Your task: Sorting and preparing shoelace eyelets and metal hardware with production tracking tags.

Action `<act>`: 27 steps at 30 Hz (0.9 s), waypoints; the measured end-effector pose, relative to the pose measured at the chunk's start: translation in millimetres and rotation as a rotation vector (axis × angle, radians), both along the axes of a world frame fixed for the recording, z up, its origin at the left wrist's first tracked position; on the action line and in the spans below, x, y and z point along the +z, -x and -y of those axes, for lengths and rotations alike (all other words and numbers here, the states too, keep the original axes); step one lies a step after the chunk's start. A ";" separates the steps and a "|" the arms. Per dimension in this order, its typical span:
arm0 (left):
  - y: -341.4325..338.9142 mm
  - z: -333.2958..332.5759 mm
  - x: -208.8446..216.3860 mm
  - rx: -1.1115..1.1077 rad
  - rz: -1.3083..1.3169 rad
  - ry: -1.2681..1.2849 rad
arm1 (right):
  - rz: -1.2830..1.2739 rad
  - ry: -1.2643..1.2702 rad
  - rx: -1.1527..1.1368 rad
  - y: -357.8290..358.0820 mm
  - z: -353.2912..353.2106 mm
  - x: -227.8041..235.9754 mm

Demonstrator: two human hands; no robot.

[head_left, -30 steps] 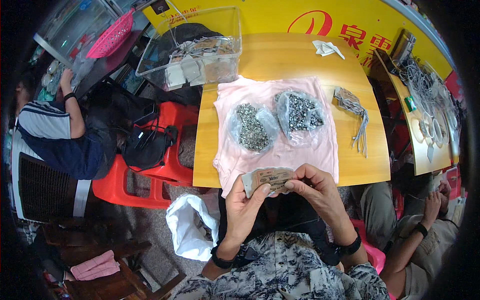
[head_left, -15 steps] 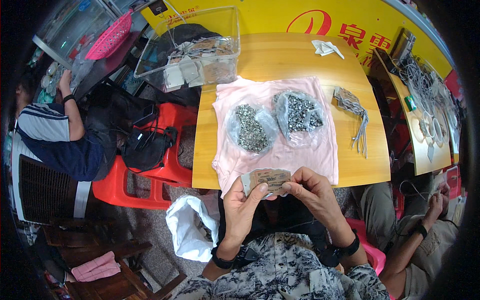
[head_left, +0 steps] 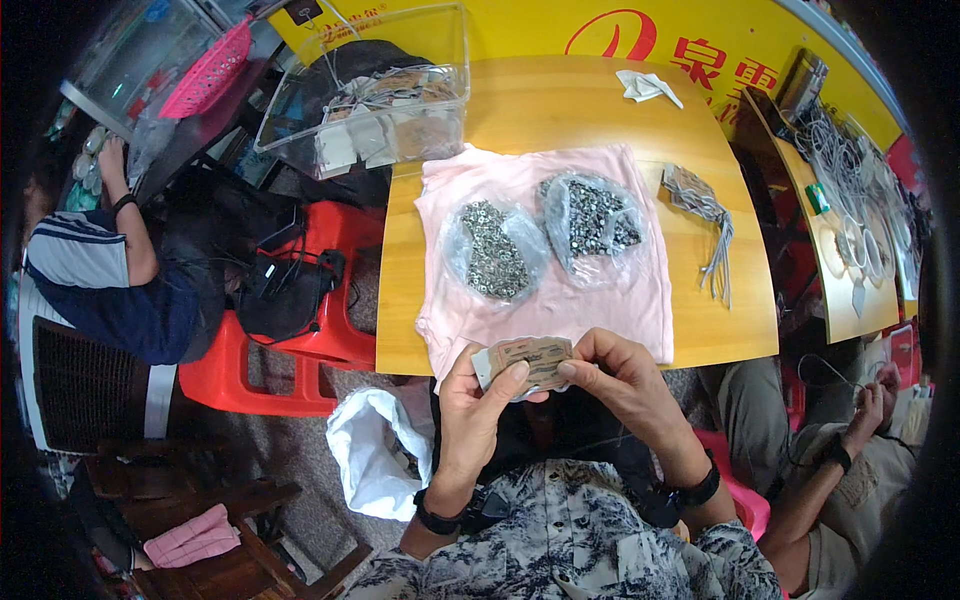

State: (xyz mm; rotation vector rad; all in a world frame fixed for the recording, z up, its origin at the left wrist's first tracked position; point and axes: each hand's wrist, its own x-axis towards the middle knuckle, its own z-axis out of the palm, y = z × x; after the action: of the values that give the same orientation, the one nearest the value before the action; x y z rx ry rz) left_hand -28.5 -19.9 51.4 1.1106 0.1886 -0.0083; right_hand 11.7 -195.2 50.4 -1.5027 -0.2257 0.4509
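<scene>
A small stack of brown printed card tags (head_left: 531, 362), with a pale edge showing on its left, is held between my two hands just off the table's near edge. My left hand (head_left: 478, 405) clasps it from the left, thumb lying across the front. On the other side, my right hand (head_left: 612, 375) pinches the right end between thumb and fingers. Beyond them a pink cloth (head_left: 560, 318) bears two clear plastic bags: one of small silvery metal pieces (head_left: 493, 250), the other of darker, shiny small pieces (head_left: 600, 222). What lies behind the tags is hidden.
Tags with grey cords (head_left: 715, 235) lie on the wooden table (head_left: 540, 105), right of the cloth. A clear bin (head_left: 392, 118) of tags stands back left, a crumpled tissue (head_left: 648, 87) back right. People sit at both sides; a white sack (head_left: 368, 465) stands below left.
The whole view has shifted slightly. Both hands keep hold of the tags, with little change in grip. At the far left, the other person's hand has moved a little.
</scene>
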 end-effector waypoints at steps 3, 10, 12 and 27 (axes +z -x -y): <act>-1.3 -0.4 -0.3 -0.004 -0.009 0.023 | 0.002 0.002 0.012 -0.2 0.2 -0.3; -2.1 -6.7 -0.7 -0.098 -0.062 0.140 | -0.039 -0.047 0.062 -1.4 2.6 -2.2; -1.1 -6.5 -1.6 -0.111 -0.057 0.145 | -0.035 -0.020 0.076 -2.2 2.9 0.1; -0.9 4.7 0.2 -0.046 -0.086 -0.110 | 0.050 0.176 0.032 -4.7 -0.6 7.8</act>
State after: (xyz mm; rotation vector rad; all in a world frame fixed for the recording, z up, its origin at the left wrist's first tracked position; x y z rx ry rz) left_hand -27.6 -24.6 51.6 1.2249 0.2429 -0.0882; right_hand 16.4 -194.6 58.2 -1.6857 -0.2552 0.4683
